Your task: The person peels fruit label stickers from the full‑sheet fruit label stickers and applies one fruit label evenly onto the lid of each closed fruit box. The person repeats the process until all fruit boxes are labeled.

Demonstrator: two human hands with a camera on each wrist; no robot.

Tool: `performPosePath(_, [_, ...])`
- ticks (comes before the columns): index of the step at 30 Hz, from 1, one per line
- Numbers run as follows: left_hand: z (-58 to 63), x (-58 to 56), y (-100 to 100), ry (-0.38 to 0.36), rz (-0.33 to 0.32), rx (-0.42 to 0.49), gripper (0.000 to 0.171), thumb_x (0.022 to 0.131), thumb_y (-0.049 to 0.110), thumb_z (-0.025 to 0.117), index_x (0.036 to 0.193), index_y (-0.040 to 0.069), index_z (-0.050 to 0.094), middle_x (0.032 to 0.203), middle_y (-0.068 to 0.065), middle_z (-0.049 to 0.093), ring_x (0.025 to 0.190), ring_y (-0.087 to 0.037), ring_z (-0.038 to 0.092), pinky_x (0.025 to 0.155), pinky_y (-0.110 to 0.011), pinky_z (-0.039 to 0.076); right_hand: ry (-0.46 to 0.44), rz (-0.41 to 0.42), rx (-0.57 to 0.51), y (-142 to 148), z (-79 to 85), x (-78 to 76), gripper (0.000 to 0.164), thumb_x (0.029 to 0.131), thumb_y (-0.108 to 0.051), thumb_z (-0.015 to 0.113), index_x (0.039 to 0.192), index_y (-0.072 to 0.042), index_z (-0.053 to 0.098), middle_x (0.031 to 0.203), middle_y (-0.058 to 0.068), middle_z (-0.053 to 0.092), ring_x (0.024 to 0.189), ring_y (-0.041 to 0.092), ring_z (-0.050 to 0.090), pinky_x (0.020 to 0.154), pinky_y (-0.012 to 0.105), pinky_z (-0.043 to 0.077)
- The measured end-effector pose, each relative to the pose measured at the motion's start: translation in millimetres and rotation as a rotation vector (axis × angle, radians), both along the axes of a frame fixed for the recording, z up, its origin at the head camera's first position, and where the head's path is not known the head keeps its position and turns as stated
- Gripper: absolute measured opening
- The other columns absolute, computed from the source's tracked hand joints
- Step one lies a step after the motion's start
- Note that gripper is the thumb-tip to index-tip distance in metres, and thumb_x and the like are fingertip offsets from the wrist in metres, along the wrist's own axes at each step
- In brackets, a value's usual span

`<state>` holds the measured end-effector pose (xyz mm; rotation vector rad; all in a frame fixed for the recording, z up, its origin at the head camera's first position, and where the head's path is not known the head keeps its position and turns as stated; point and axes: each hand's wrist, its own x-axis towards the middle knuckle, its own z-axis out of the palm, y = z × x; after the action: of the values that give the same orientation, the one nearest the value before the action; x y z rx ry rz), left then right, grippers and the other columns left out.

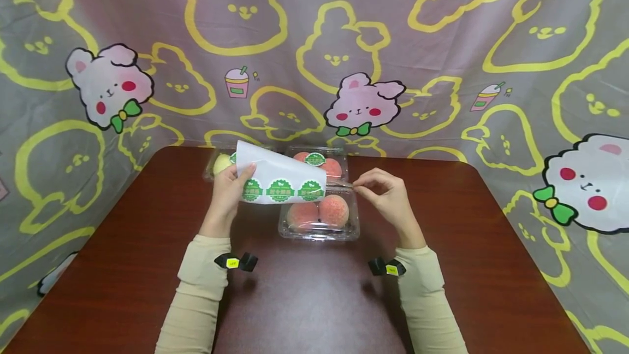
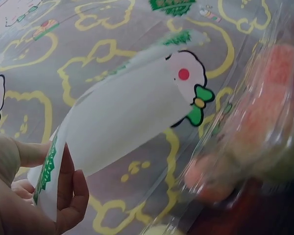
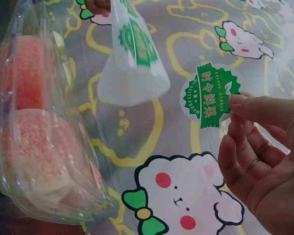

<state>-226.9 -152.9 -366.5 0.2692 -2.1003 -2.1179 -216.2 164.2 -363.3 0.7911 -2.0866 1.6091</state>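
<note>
A white sticker sheet [image 1: 280, 165] with a row of round green stickers is pinched between the thumb and fingers of my left hand [image 1: 227, 198]; it curls over toward its free end. My right hand [image 1: 385, 193] pinches one loose round green sticker [image 3: 213, 95] by its edge, apart from the sheet. In the head view that sticker shows edge-on as a thin strip. Below and between the hands sits a closed clear plastic box [image 1: 319, 236] of peaches [image 1: 334, 212]. The sheet hides part of its lid.
Behind it is another clear box [image 1: 339, 153] of peaches, with a green sticker [image 1: 315, 159] on its lid. At the back left, partly covered by the sheet, a third box [image 1: 208, 171] holds yellow-green fruit [image 1: 223, 163]. A patterned curtain [image 1: 275, 70] surrounds the dark wooden table [image 1: 162, 212].
</note>
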Motion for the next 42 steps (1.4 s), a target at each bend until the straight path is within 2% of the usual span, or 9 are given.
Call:
performPosePath(2, [0.2,0.9,-8.6,-0.012,0.000,-0.016,0.032,0.096,0.020,0.058,0.114,-0.007,0.058,0.060,0.022,0.063,0.057,0.004,0.059,0.054,-0.015,0.052,-0.010,-0.009,-0.007,1.1,0.9,0.0,0.012,0.074,0.015,0.071,0.083,0.008,0.070,0.080,-0.006,0.067,0.077,-0.003,0.060,0.063,0.012,0.050])
performPosePath(9, [-2.1,8.9,-38.3,-0.070,0.011,-0.116,0.040,0.097,0.026,0.057,0.120,-0.007,0.056,0.062,0.023,0.061,0.059,0.006,0.058,0.055,-0.015,0.052,-0.085,-0.038,0.034,1.0,3.1,0.8,0.011,0.075,0.015,0.071,0.085,0.008,0.070,0.079,0.014,0.067,0.072,-0.003,0.058,0.061,0.015,0.049])
performPosePath(15, [-6.9,19.2,-63.8,-0.121,0.014,-0.188,0.054,0.097,0.034,0.054,0.131,-0.008,0.050,0.067,0.025,0.060,0.063,0.006,0.059,0.058,-0.015,0.053,-0.108,-0.037,0.093,3.1,-2.0,-2.7,0.008,0.079,0.007,0.072,0.086,0.004,0.072,0.082,0.015,0.069,0.070,-0.003,0.057,0.059,0.017,0.048])
performPosePath(20, [-12.0,25.0,-80.5,-0.173,0.009,-0.201,0.059,0.097,0.040,0.053,0.134,-0.005,0.048,0.069,0.025,0.061,0.064,0.006,0.061,0.059,-0.015,0.054,-0.117,-0.037,0.114,1.7,-1.2,-2.4,0.009,0.078,0.009,0.071,0.085,0.003,0.072,0.082,0.018,0.068,0.070,-0.003,0.057,0.059,0.017,0.048])
performPosePath(27, [-19.8,29.6,-97.5,-0.222,-0.010,-0.158,0.054,0.094,0.044,0.056,0.126,0.001,0.051,0.070,0.024,0.064,0.065,0.005,0.062,0.060,-0.017,0.055,-0.138,-0.054,0.136,1.6,-2.7,-3.9,0.007,0.079,0.006,0.073,0.085,0.003,0.073,0.082,0.016,0.070,0.069,-0.004,0.056,0.059,0.014,0.047])
performPosePath(30, [-24.8,31.3,-103.5,-0.253,-0.027,-0.161,0.060,0.094,0.045,0.056,0.131,-0.001,0.049,0.070,0.024,0.064,0.066,0.004,0.062,0.062,-0.017,0.055,-0.144,-0.054,0.137,1.5,-3.3,-4.0,0.006,0.079,0.004,0.073,0.085,0.003,0.073,0.082,0.021,0.069,0.069,-0.004,0.056,0.059,0.013,0.048])
performPosePath(33, [-31.5,32.0,-108.5,-0.299,-0.053,-0.175,0.065,0.094,0.047,0.055,0.135,-0.003,0.045,0.070,0.024,0.063,0.067,0.003,0.062,0.063,-0.018,0.055,-0.145,-0.055,0.140,1.6,-4.0,-4.2,0.007,0.079,0.006,0.072,0.085,0.003,0.073,0.083,0.020,0.069,0.069,-0.005,0.056,0.060,0.013,0.048])
performPosePath(37, [-42.9,29.5,-113.6,-0.333,-0.077,-0.188,0.064,0.095,0.046,0.054,0.135,-0.004,0.044,0.069,0.023,0.063,0.066,0.003,0.061,0.062,-0.018,0.054,-0.148,-0.057,0.144,1.8,-4.9,-5.1,0.007,0.079,0.006,0.072,0.085,0.003,0.073,0.082,0.018,0.070,0.068,-0.005,0.056,0.059,0.013,0.048])
performPosePath(42, [-55.8,26.1,-116.6,-0.366,-0.082,-0.196,0.063,0.095,0.045,0.054,0.133,-0.004,0.045,0.068,0.022,0.061,0.065,0.002,0.060,0.062,-0.018,0.054,-0.150,-0.052,0.150,1.4,-6.1,-5.0,0.006,0.079,0.005,0.072,0.085,0.003,0.073,0.083,0.023,0.069,0.066,-0.005,0.054,0.058,0.013,0.047])
